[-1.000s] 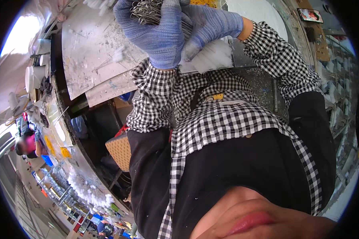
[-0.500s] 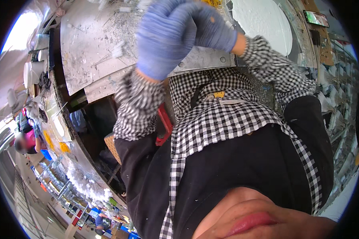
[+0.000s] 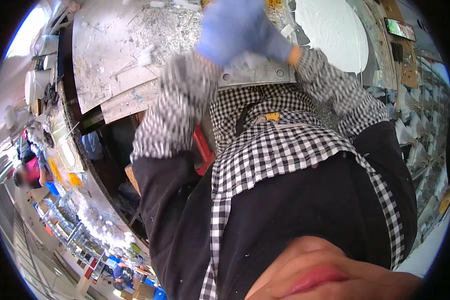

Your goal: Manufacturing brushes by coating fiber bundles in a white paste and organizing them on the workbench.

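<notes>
Two blue-gloved hands (image 3: 232,34), together over a stained worktable (image 3: 110,55), grip too blurred to tell

The paste (image 3: 332,37) lies on the worktable (image 3: 102,60), left of the phone (image 3: 400,29).

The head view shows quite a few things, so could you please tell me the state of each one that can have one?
Left hand: gloved, against the right, blurred; grip unclear
Right hand: gloved, blurred; grip unclear
Phone: screen lit
White paste: spread in a wide patch
Grey board: stained, littered with bits
Checked apron: worn
</notes>
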Demonstrator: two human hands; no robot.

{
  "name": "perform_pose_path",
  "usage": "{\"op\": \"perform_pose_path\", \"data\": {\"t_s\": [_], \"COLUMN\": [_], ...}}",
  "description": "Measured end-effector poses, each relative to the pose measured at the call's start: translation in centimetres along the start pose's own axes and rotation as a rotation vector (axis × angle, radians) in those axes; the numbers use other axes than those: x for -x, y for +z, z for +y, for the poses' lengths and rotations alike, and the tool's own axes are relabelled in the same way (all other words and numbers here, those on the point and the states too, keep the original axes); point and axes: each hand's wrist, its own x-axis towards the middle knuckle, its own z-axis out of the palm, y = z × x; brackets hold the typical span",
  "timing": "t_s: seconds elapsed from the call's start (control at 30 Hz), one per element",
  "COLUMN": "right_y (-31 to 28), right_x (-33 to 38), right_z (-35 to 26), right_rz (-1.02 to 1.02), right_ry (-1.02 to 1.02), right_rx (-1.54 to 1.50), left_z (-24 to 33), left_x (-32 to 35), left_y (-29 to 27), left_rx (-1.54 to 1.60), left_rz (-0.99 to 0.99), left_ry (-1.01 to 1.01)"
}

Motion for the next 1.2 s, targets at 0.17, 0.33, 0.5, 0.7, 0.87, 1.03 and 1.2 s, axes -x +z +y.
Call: {"op": "perform_pose_path", "data": {"t_s": [0.17,0.33,0.5,0.7,0.87,1.03,1.2], "right_y": [-0.3,-0.4,-1.4,-4.4,-2.4,-0.4,2.3], "right_x": [2.3,-0.6,1.5,1.1,2.4,0.6,2.8], "right_z": [-2.4,-1.9,-3.4,-3.5,-2.9,0.8,0.0], "right_rz": [0.386,0.038,0.476,0.303,0.384,0.34,0.428], "right_ry": [-0.302,0.041,-0.278,-0.171,-0.131,-0.145,-0.083], "right_rx": [-0.016,-0.109,-0.001,-0.056,0.044,0.25,-0.162], "left_z": [-0.9,-2.3,0.5,-3.1,-0.8,-0.9,0.6], "left_x": [2.9,0.2,3.3,3.4,2.8,-4.0,0.1], "left_y": [-0.3,-0.8,-1.9,-0.5,0.8,1.3,0.3], "left_rx": [0.063,0.208,0.207,0.44,0.323,0.462,0.094], "left_rz": [0.264,0.285,0.247,0.551,0.4,0.37,-0.01], "left_ry": [0.114,-0.057,0.095,0.129,0.206,0.293,0.075]}}
